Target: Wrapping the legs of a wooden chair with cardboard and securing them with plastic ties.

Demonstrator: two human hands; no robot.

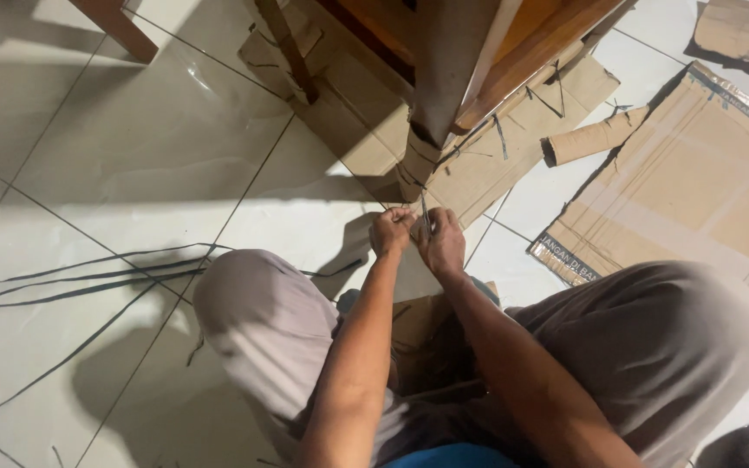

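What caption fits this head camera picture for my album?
Both hands, left and right, pull a dark strap at a cardboard-wrapped furniture leg on a tiled floor.

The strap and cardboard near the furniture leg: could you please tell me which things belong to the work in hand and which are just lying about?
In hand:
left hand
right hand
dark strap pinched between both hands
cardboard-wrapped furniture leg

Lying about:
cardboard roll
flattened cardboard box
loose straps on the tiled floor

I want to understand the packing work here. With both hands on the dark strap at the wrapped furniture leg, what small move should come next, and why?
Probably pull the strap tight. Left hand and right hand pinch it together just below the cardboard-wrapped leg, and long strap ends lie slack on the floor tiles.
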